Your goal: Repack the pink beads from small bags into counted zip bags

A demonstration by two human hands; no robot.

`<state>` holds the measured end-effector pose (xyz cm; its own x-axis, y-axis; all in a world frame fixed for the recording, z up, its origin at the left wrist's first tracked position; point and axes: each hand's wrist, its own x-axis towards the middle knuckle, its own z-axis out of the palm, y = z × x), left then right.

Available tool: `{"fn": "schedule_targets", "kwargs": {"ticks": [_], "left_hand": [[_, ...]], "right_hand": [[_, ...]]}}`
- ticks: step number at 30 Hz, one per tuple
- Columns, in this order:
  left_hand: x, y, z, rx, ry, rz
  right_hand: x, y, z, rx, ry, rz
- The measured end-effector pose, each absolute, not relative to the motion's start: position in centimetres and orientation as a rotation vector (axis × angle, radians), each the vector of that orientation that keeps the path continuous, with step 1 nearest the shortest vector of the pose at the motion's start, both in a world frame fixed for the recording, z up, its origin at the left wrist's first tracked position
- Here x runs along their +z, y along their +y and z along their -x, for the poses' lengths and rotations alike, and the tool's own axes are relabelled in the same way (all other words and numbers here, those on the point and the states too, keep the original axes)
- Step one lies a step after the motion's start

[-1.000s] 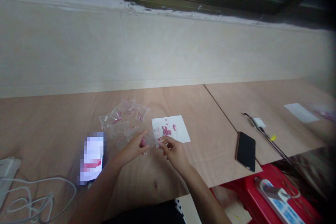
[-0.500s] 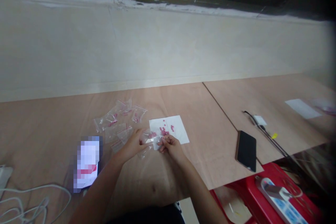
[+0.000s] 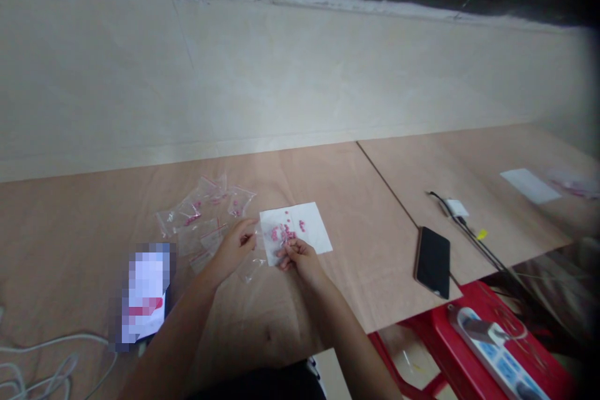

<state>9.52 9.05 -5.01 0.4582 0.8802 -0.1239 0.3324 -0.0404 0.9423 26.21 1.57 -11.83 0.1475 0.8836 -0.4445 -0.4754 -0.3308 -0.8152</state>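
My left hand (image 3: 233, 249) is curled beside the left edge of a white paper sheet (image 3: 317, 229), its thumb and forefinger at a small clear plastic bag (image 3: 257, 239) that shows only faintly. Over the near edge of the sheet, my right hand (image 3: 299, 257) has its fingertips pinched together; what is between them is too small to make out. Small pink pieces (image 3: 287, 231), bead-like, lie in a loose cluster on the paper, with a few apart at the right (image 3: 302, 225). Another clear bag (image 3: 252, 269) lies flat below my left hand.
Several clear zip bags (image 3: 192, 215), some with pink pieces inside, lie left of the paper. A lit phone (image 3: 145, 294) is at the left, a dark phone (image 3: 432, 262) at the right. Cables (image 3: 482, 244) cross the right table, and a power strip (image 3: 499, 356) rests on a red stool (image 3: 445, 319).
My hands have moved apart. The clear bag stretched between them before has gone from over the pink pieces, and my right fingers are now down at the cluster. The view has shifted slightly.
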Motion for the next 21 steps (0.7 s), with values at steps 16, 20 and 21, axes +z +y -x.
{"fn": "schedule_targets", "kwargs": {"ticks": [16,20,21], "left_hand": [[-5.37,9.82,-9.94,0.621,1.139,-1.554],[-5.66,10.01,-9.93,0.648,1.109,-1.555],[-5.76,10.03,-9.99,0.658,1.101,-1.554]], "right_hand": [[-11.05,1.31,-26.45,1.456,-0.465,1.218],[-11.31,1.48,-26.19,1.432,-0.477,1.246],[-11.36,1.49,-26.18,1.434,-0.483,1.247]]}}
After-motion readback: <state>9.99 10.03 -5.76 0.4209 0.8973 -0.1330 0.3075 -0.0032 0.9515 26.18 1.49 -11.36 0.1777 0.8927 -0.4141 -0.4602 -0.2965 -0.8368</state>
